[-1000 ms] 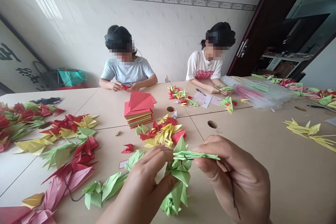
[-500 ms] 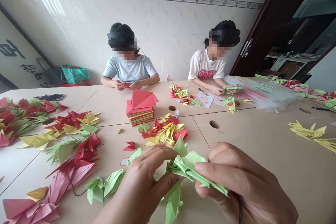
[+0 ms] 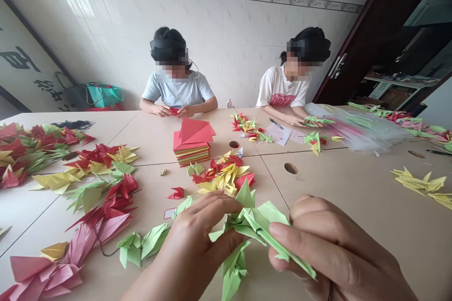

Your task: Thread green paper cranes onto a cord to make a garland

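Note:
Both hands hold green folded paper cranes [image 3: 259,218] above the near side of the table. My left hand [image 3: 197,230] pinches the left end of the green paper between thumb and fingers. My right hand [image 3: 328,240] grips the right part of a crane, thumb on top, with a dark cord hanging below the palm. Under the held paper another green crane [image 3: 233,270] hangs or lies; I cannot tell which. Left of my left hand more green cranes [image 3: 144,244] lie on the table, in line with pink and red ones [image 3: 76,261].
A stack of red, yellow and green paper squares [image 3: 192,148] stands mid-table beside a heap of red and yellow cranes [image 3: 224,174]. Two people sit across, one folding red paper [image 3: 174,111], one holding green pieces. Clear plastic bags [image 3: 360,127] lie at right. The table has round holes [image 3: 291,168].
The view has shifted slightly, so the scene sits a little further right. My right hand and the held green paper have moved slightly right; both hands keep their hold.

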Demonstrator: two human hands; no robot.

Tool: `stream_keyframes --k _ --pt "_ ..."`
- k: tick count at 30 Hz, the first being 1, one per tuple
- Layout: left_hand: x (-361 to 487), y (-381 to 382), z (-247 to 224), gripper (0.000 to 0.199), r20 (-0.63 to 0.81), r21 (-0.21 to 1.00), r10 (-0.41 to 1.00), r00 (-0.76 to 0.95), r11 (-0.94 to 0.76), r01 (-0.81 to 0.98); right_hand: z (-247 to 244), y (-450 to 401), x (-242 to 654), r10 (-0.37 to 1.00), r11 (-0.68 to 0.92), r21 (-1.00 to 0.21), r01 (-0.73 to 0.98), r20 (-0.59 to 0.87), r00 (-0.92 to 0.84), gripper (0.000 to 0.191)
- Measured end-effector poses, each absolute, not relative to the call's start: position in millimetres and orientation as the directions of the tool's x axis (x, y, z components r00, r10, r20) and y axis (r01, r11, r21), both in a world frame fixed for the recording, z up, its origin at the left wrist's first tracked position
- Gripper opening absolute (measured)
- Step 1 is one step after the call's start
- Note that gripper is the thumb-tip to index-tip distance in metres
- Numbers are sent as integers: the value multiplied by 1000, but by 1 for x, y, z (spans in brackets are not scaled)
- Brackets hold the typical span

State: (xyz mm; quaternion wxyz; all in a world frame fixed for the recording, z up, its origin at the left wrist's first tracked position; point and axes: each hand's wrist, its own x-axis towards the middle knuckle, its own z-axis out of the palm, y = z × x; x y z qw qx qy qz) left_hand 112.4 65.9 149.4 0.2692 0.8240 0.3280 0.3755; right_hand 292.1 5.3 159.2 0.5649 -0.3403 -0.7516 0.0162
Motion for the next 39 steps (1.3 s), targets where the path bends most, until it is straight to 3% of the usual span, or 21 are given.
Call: stream_keyframes --k 3,6,11,15,18,23,31,39 --pt "112 65 151 25 474 665 713 517 -674 321 156 9 294 522 717 -434 545 853 -7 29" --pt "111 65 151 23 510 631 685 520 -709 316 155 12 296 591 632 -546 549 798 113 16" --pt "111 66 151 14 523 607 668 529 -728 319 159 11 296 645 557 -623 549 741 187 9" --pt "110 66 150 11 517 599 664 540 -731 325 159 13 297 675 505 -653 564 706 213 13" --pt "108 67 148 12 493 598 657 570 -732 327 157 14 297 646 581 -629 516 742 177 8" --pt "110 69 145 9 462 596 648 606 -732 329 153 17 295 577 690 -530 494 814 67 24" --pt "110 68 142 12 426 637 713 557 -673 375 153 16 294 594 680 -546 490 801 67 22" --pt "109 68 148 13 430 652 729 534 -659 375 153 14 294 525 701 -458 546 850 40 25"
